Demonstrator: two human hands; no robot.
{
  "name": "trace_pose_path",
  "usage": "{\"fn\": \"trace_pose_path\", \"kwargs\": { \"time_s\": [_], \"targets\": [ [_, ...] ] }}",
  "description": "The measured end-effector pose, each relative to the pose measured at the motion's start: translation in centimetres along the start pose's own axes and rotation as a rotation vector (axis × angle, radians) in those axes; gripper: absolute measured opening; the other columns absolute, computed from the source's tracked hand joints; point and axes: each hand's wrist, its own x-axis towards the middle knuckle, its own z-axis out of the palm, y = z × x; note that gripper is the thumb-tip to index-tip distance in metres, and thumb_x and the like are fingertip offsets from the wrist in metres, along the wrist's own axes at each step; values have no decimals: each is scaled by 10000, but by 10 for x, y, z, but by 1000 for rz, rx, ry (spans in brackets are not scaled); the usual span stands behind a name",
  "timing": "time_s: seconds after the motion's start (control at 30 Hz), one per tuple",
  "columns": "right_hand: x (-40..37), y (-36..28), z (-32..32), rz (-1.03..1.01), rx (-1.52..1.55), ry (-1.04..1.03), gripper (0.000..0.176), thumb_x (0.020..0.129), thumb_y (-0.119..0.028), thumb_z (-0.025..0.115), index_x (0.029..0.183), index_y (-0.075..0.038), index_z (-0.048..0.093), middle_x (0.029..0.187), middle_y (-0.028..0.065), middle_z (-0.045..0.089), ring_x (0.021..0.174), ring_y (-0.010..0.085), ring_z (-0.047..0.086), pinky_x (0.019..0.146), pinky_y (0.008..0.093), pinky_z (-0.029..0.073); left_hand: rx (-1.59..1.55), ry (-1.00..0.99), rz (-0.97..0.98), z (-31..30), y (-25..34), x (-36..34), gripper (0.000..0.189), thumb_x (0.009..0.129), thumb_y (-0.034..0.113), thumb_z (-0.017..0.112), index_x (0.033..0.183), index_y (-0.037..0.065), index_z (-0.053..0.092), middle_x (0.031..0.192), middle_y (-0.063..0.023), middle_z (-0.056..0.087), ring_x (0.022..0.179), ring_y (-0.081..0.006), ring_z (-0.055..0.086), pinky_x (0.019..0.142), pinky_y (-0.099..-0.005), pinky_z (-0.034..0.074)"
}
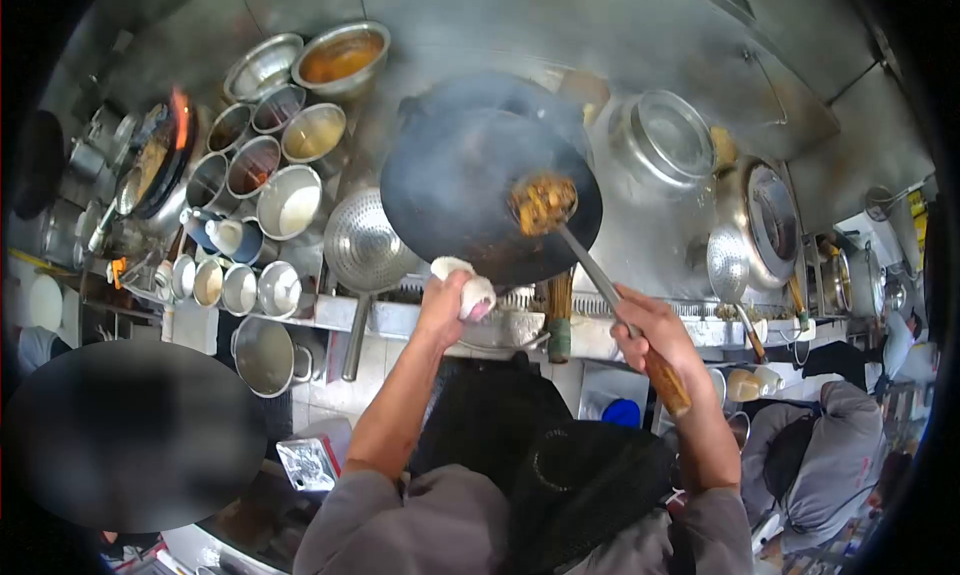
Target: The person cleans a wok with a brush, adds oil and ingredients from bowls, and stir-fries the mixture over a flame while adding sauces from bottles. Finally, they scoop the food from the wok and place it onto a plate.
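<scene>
My right hand [652, 333] is closed round the handle of a wok ladle [592, 265], which has a metal shaft and a wooden end. The ladle's bowl is heaped with brown and orange chunks of food [543, 203] and is over the right side of a dark wok [470, 205]. Smoke or steam hazes the wok. My left hand [447, 303] grips a folded white cloth [463, 285] at the wok's near rim. Whether the fingers hold the rim through the cloth is hidden.
Left of the wok lies a perforated strainer [365, 240], with several metal seasoning pots [290, 203] beyond it. A bowl of orange liquid [342, 60] stands behind. Flame [181, 120] rises at another wok far left. A bamboo brush [560, 315] is at the front edge. Another person [825, 460] is at right.
</scene>
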Motion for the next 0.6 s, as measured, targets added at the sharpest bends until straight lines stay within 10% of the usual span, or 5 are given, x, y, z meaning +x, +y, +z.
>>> {"fn": "trace_pose_path", "kwargs": {
  "time_s": [0.17,0.33,0.53,0.6],
  "targets": [
    [10,-4,8,113,-78,37,573,980,-128,563,1478,0,312,758,48,522,503,84,472,421,264,408,698,-6,765,-55,-29,32,629,882,97,630,1390,-37,284,1257,-182,530,1139,-250,533,1005,-358,426],
    [-4,-43,42,117,110,-159,219,994,-138,530,1199,-60,525,765,11,520,510,23,454,416,228,402,764,45,791,-58,-39,30,644,861,112,643,1375,-52,291,1232,-214,534,1137,-302,542,1000,-386,418],
    [12,-37,44,-52,301,-244,385,1018,-181,535,1393,-118,471,754,-11,480,452,12,404,352,189,359,731,86,772,-48,-47,34,546,848,135,631,1294,-37,367,1135,-203,572,1031,-292,590,919,-403,473],
    [26,-18,38,-172,305,-274,467,1020,-179,534,1467,-130,412,753,4,478,445,12,394,342,190,350,476,89,487,-42,-42,44,490,838,147,644,1245,-11,423,1074,-160,598,968,-256,615,853,-386,515]
  ]
}}
